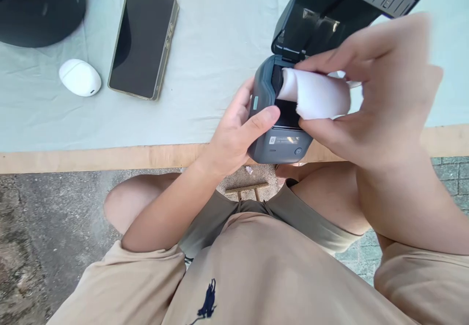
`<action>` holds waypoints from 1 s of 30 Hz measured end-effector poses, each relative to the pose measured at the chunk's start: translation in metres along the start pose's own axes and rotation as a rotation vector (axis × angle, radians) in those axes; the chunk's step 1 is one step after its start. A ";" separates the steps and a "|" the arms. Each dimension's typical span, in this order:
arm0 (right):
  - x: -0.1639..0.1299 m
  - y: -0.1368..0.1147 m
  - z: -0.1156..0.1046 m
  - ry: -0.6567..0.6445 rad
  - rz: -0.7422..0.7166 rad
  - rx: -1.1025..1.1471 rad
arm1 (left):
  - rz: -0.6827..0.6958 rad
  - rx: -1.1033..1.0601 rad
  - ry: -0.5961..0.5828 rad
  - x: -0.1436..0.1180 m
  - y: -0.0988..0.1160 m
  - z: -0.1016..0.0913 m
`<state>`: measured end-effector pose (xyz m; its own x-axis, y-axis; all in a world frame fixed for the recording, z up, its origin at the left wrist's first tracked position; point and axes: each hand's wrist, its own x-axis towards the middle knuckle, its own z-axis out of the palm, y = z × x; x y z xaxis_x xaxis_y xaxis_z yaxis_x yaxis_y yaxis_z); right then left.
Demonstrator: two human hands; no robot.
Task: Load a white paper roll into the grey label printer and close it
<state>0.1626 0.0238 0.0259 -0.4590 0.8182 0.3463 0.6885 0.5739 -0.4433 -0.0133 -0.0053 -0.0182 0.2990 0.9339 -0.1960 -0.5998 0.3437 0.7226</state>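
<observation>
Far left, a dark cap point(36, 7), a white earbud case point(79, 77) and a phone point(143, 40) lie on the pale table cloth point(212, 32), all well apart from the work. Left hand point(234, 134) grips the small grey printer point(278, 119) at the table's near edge, thumb pressed on its front face, fingers wrapped round the left side. Printer lid point(330, 7) stands open, tilted back. Right hand point(381, 90) pinches the white paper roll point(315, 95) between thumb and fingertips, roll sitting at the mouth of the open bay, partly in. To do it well, likely: the left hand should brace the body firmly, the roll stay square to the bay, the loose end feed toward the front slot, and the lid stay clear.
</observation>
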 end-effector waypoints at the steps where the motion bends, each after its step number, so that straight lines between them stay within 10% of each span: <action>1: 0.001 -0.002 0.000 0.007 -0.048 -0.055 | 0.008 0.006 -0.003 0.000 -0.001 -0.001; 30: -0.001 0.002 0.003 0.098 -0.268 -0.216 | -0.029 0.007 -0.017 0.001 0.004 0.005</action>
<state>0.1626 0.0244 0.0221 -0.5907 0.6263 0.5088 0.6583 0.7387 -0.1449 -0.0119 -0.0031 -0.0123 0.3289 0.9217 -0.2056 -0.5853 0.3698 0.7215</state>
